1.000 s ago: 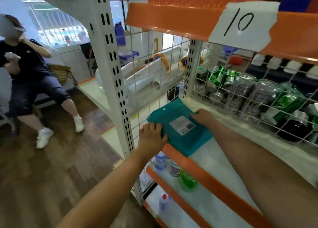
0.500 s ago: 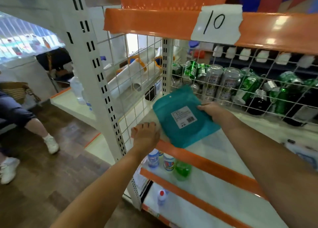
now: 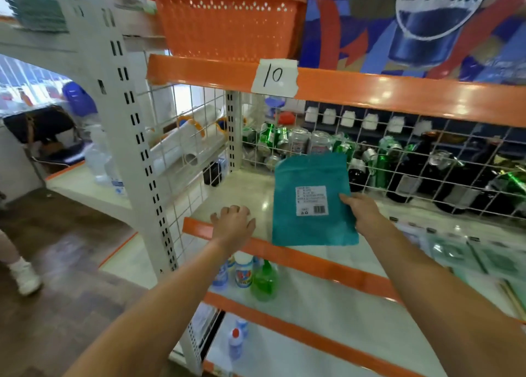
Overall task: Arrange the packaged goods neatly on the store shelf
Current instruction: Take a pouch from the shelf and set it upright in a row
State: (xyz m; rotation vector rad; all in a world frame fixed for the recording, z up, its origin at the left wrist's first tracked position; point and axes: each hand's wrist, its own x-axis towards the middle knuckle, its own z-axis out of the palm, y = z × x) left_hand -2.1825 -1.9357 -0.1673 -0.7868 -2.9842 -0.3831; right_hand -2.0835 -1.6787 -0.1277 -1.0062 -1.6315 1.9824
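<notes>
since a second ago the teal pouch (image 3: 311, 200) has slid right along the shelf (image 3: 256, 189), away from the left hand (image 3: 234, 225). right hand (image 3: 361, 210) pinches its right edge, label up, near edge over the orange lip (image 3: 313, 258). left hand rests on the lip, fingers loosely curled, holding nothing. cans (image 3: 296, 142) lie behind the far mesh.

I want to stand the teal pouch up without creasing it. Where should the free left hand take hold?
Probably the bare left edge of the teal pouch, coming from its left: it is flat and thin, the right hand already pinches the right edge, and the left hand rests nearby.
</notes>
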